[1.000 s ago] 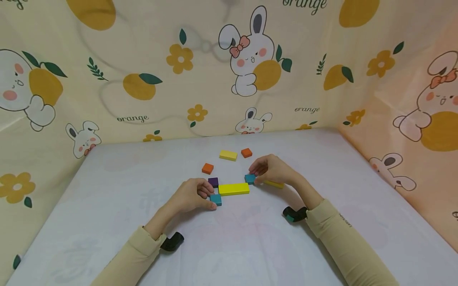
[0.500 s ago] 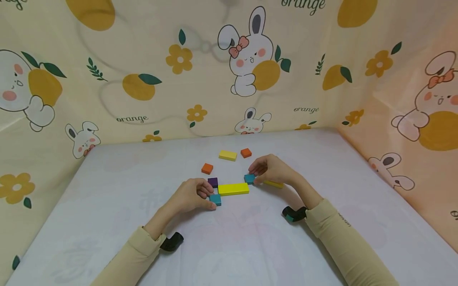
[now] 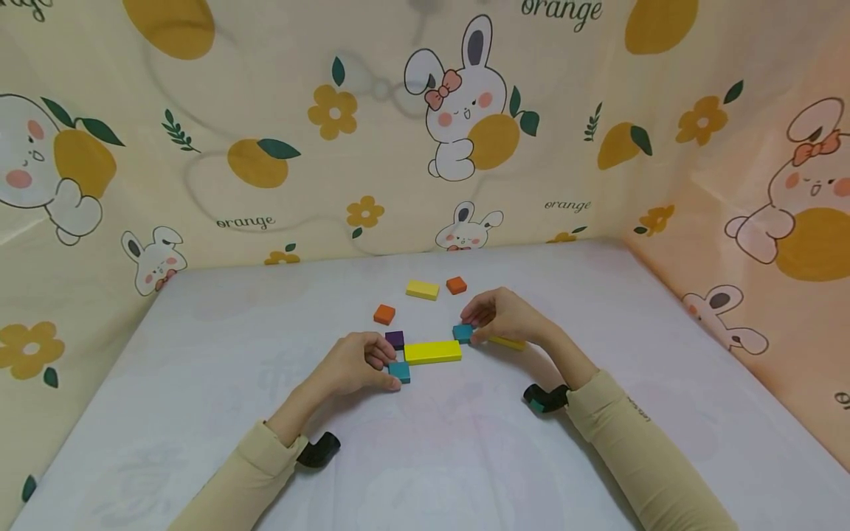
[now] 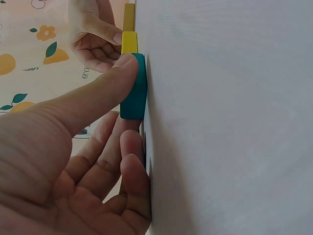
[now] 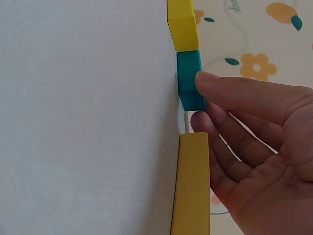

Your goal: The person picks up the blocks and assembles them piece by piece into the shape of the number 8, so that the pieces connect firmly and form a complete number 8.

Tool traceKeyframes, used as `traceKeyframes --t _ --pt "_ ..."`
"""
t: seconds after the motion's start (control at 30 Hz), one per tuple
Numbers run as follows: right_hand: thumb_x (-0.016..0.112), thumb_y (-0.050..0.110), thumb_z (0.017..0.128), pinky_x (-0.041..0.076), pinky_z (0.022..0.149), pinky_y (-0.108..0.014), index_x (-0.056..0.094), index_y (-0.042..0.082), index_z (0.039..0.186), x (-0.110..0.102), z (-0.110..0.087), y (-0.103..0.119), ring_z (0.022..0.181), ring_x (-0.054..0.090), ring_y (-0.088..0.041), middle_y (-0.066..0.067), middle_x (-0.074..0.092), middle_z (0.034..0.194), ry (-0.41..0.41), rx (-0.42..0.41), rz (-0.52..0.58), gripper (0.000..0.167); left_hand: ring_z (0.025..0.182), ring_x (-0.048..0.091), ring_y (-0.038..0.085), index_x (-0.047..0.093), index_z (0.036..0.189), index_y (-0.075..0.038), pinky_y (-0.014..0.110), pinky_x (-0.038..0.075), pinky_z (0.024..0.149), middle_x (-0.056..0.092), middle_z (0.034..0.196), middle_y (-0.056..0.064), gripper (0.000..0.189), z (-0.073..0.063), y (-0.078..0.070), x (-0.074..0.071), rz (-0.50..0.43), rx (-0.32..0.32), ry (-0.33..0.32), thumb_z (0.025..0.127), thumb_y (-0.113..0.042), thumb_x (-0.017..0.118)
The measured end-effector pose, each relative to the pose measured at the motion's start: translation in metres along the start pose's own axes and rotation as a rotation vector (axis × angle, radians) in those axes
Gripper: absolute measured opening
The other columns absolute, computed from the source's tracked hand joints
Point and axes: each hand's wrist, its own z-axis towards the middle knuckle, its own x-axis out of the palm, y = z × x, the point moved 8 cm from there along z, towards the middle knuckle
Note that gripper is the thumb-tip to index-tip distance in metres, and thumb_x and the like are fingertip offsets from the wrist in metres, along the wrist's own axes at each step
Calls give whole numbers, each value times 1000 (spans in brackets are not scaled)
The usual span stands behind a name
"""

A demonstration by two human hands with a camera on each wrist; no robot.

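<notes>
My left hand [image 3: 352, 363] pinches a teal block [image 3: 400, 372] at the near left corner of a long bright yellow block [image 3: 433, 352]. In the left wrist view the thumb lies along the top of that teal block [image 4: 134, 93], with fingers curled behind it. A dark purple block [image 3: 395, 339] sits by the left fingers, at the yellow block's far left corner. With thumb and fingers, my right hand [image 3: 508, 316] grips a second teal block [image 3: 462, 334] at the far right corner. Below this hand lies a duller yellow block [image 3: 510, 344], partly hidden; the right wrist view shows its length.
Farther back on the white table [image 3: 425, 457] lie a pale yellow block [image 3: 422, 290] and two orange blocks, one to its right [image 3: 456, 285] and one nearer left [image 3: 384, 315]. A printed cloth wall [image 3: 372, 162] bounds the table behind and at the sides.
</notes>
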Motion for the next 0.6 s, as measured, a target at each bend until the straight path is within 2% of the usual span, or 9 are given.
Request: traceKeyframes --t 0.1,0.23,0.43,0.6 --pt "84 5 77 52 87 -34 70 3 110 -2 0 1 93 63 -24 -6 70 104 -10 1 -8 36 85 58 19 66 98 -11 32 50 82 64 91 0 43 0 1 0 5 -6 -2 67 -21 93" --pt "82 15 82 51 86 -35 71 6 112 -14 0 3 95 61 -24 -6 69 107 -92 16 -8 33 85 59 18 66 98 -12 32 50 82 64 91 -1 42 -1 4 -2 18 -19 -11 68 -22 93" --pt "79 21 86 52 79 -30 70 5 115 -50 -11 -3 97 62 -25 -9 69 109 -269 37 29 34 86 58 19 66 98 -12 33 50 83 64 92 0 42 -1 3 -2 11 -19 -7 68 -22 93" --pt "79 16 86 52 81 -30 70 3 116 -78 -25 -21 99 62 -25 -11 69 111 -306 35 -34 34 86 59 19 66 98 -12 32 50 83 64 92 -1 42 2 2 3 6 -10 5 68 -22 93"
